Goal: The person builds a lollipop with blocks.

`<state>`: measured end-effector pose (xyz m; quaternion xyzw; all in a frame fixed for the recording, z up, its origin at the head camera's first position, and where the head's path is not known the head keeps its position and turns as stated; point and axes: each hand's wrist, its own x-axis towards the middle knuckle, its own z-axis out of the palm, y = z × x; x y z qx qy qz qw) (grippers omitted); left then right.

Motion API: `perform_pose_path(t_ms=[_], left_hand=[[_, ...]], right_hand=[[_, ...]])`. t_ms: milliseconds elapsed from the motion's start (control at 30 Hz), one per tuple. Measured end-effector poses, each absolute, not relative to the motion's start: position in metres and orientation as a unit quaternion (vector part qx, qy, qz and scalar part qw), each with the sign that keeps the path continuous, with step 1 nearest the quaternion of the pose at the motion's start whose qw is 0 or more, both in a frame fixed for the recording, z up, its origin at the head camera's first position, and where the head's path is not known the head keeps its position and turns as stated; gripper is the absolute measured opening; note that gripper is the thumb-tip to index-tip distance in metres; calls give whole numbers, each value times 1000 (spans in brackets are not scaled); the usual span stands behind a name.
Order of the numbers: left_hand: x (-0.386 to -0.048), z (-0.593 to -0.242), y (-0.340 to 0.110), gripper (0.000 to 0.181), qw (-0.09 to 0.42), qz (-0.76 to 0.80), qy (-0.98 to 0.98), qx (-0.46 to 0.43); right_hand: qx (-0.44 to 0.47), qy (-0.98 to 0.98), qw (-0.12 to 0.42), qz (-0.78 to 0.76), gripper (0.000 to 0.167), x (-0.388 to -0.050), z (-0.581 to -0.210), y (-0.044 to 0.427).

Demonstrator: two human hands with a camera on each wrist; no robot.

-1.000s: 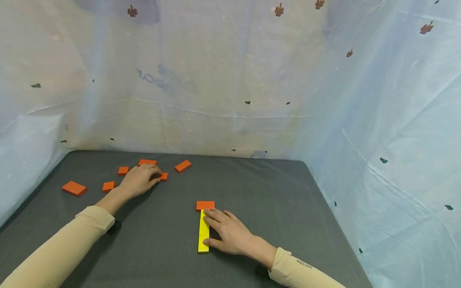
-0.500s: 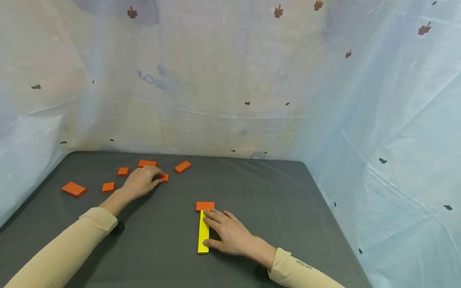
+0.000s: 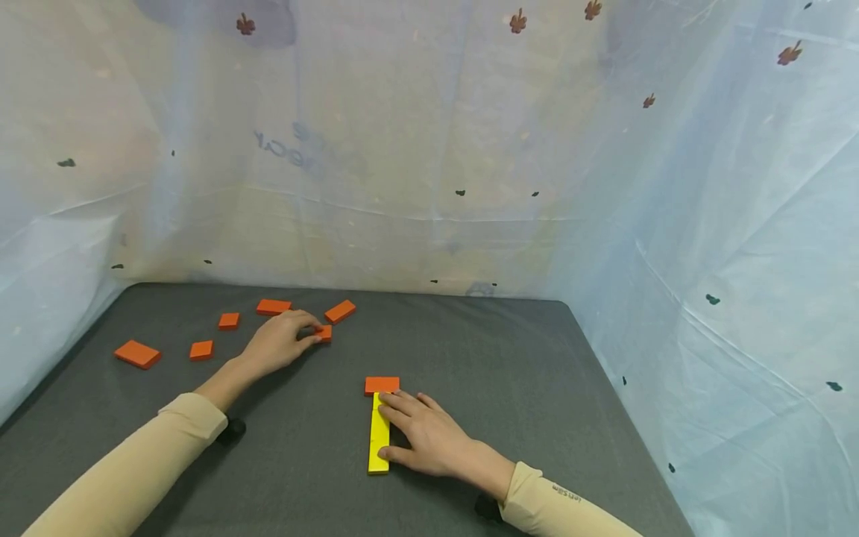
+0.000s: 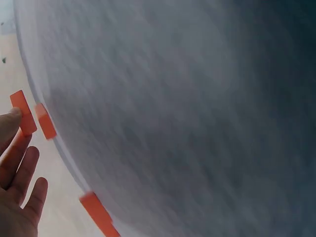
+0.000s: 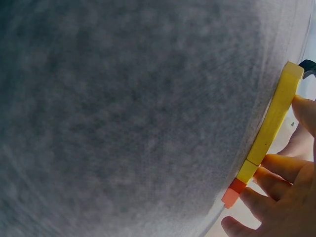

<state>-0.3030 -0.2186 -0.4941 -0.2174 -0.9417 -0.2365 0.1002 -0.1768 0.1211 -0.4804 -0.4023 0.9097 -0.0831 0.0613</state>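
Note:
My left hand (image 3: 277, 344) pinches a small orange block (image 3: 325, 333) between thumb and index finger at the back left of the table. The left wrist view shows that block (image 4: 27, 121) tilted in the grip, the other fingers extended. Near the centre front, my right hand (image 3: 432, 438) rests with fairly straight fingers along a row. This row has a long yellow block (image 3: 377, 451), a short yellow block (image 5: 247, 171) end to end with it, and an orange block (image 3: 382, 383) set crosswise at the far end, like a T.
Loose orange blocks lie around the left hand: one at the far left (image 3: 137, 353), two small ones (image 3: 201, 350), one behind the hand (image 3: 273, 306) and one beyond the held block (image 3: 340, 311). A pale plastic sheet (image 3: 376, 149) hangs behind the dark table (image 3: 496, 358).
My left hand has moved to the right with the small orange block, away from the loose blocks on its left. The right hand and the yellow row have stayed in place.

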Motion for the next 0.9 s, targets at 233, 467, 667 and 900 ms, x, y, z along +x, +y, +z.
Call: perform_pose_path(t_ms=[233,467,667,900], left_hand=[[-295,-489,-195,21,104,-260,-932,-231],[-288,-486,-170,21,113,-267,-922,-258],[-283,-485,-152,21,102,-266,-919,-271],[-282,-490,-138,21,66,-247,-923,-287]], right_hand=[[-401,910,66,-84,71,-177,-480,121],[-399,911,64,-82,71,-178,-480,121],[-399,911,60,-79,70,-177,-480,121],[-399,911,60,-80,70,-177,-480,121]])
